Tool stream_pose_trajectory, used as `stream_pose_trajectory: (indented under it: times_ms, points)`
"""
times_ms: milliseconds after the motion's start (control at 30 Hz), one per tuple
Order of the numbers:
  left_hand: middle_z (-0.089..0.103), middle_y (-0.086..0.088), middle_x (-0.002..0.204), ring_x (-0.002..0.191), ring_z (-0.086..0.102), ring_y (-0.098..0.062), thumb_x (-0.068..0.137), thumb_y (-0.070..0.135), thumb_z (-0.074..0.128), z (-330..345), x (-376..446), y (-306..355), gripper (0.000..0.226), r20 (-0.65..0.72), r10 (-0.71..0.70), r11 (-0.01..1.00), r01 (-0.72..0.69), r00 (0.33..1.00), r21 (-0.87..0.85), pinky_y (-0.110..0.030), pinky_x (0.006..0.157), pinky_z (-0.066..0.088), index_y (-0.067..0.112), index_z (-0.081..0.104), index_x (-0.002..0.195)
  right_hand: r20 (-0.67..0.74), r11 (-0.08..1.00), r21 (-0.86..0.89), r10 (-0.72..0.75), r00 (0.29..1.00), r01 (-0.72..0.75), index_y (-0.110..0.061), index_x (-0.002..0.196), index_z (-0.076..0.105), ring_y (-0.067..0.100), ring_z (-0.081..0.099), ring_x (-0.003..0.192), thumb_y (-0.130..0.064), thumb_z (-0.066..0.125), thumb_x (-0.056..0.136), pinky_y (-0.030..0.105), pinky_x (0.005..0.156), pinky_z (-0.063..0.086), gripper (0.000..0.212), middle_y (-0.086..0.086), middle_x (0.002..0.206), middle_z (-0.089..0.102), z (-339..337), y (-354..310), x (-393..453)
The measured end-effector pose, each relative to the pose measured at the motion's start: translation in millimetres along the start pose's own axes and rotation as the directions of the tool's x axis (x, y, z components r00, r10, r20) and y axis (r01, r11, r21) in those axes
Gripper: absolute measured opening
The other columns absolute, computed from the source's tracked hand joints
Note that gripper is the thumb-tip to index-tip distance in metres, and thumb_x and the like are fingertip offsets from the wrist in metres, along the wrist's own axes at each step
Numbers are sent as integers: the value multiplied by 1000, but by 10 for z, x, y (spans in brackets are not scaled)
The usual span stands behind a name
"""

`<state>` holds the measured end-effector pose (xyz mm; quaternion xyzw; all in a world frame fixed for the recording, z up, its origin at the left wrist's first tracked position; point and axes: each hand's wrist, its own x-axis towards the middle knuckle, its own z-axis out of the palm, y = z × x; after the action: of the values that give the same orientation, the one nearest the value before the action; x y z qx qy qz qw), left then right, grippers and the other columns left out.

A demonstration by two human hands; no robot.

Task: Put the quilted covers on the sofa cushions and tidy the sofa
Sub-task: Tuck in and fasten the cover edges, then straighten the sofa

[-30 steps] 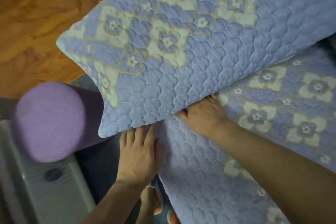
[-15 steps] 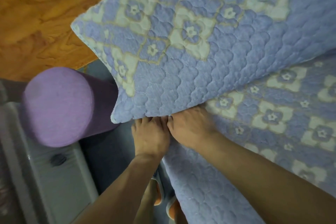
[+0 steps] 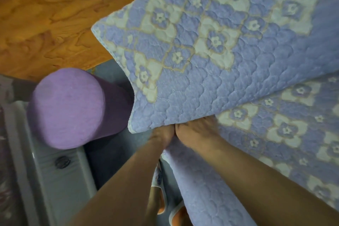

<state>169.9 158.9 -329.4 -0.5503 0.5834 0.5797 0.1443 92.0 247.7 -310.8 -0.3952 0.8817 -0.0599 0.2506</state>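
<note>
A: In the head view, where is the blue quilted flower-pattern cushion (image 3: 229,57)?

B: It is lying at the front-left edge of the covered sofa seat (image 3: 286,134), beside the purple round bolster (image 3: 69,108).

A: And the grip?

B: The left hand (image 3: 162,135) and right hand (image 3: 194,131) are reaching under its lower edge; fingers are hidden, so I cannot tell. I think they are tucking it. Next, it needs pushing back.

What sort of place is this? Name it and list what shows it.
Most likely a home living room, at a sofa. A covered cushion lies on a matching quilted cover, a purple bolster sits at the end, and orange wood fills the background.
</note>
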Motion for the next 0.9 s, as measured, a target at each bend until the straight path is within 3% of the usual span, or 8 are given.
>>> stream_pose_trajectory:
  times_ms: [167,300,400,500,600,667,767,900]
  points:
    - [65,9,108,103,60,-11,100,37,51,-79,-9,-113,12,19,9,997,-8,1000,-78,-19,95,49,42,61,101,-135,998,-52,12,991,-19,-22,141,55,31,43,139,-42,42,97,52,114,34,50,7,147,51,188,11,65]
    - [75,8,109,102,69,-10,93,40,64,-427,-580,-199,16,-50,18,956,-32,999,-291,-36,90,55,32,70,105,-283,988,-91,-148,947,127,-15,118,69,31,58,118,-31,51,96,42,110,34,33,5,120,68,60,138,-185]
    - [75,11,106,97,71,-8,94,32,64,-732,-864,-74,20,-73,76,939,-96,994,-331,-35,88,54,31,68,114,-120,987,-139,-93,988,76,-19,126,63,30,44,134,-35,42,96,50,118,20,40,2,138,55,-98,351,-542]
    - [72,-3,93,79,67,-22,96,37,55,-770,-970,6,20,37,-139,988,136,990,70,-43,84,56,20,64,91,-33,931,1,366,930,-366,-23,147,43,34,24,145,-41,44,93,49,119,12,57,6,157,32,-305,803,-769]
    - [56,10,84,88,56,-19,100,35,49,-431,-1193,215,26,364,-74,774,-177,928,608,-34,85,50,30,49,74,34,669,431,659,751,-606,-8,143,49,37,46,132,-40,42,83,37,108,36,69,19,145,48,-833,1348,-851]
    - [56,13,98,97,58,-16,101,39,45,-130,-1288,465,19,576,55,622,-480,815,619,-27,81,43,29,58,91,167,368,692,756,633,-622,-12,149,41,30,51,127,-24,46,92,28,96,43,59,8,141,48,-1186,1603,-777]
    - [56,15,130,113,58,-9,102,36,47,380,-1334,1003,34,600,412,483,-722,686,495,-23,93,47,30,58,133,265,16,898,779,568,-441,-30,145,37,18,57,106,-13,51,90,28,84,50,60,-7,122,49,-1496,2042,-654]
    - [52,-1,138,132,48,-22,94,29,48,851,-1230,1831,39,519,831,-38,-908,203,417,-38,106,44,20,62,130,303,-307,948,785,541,-85,-31,113,49,15,56,87,-21,47,102,33,84,52,15,-5,97,55,-1657,2569,-567]
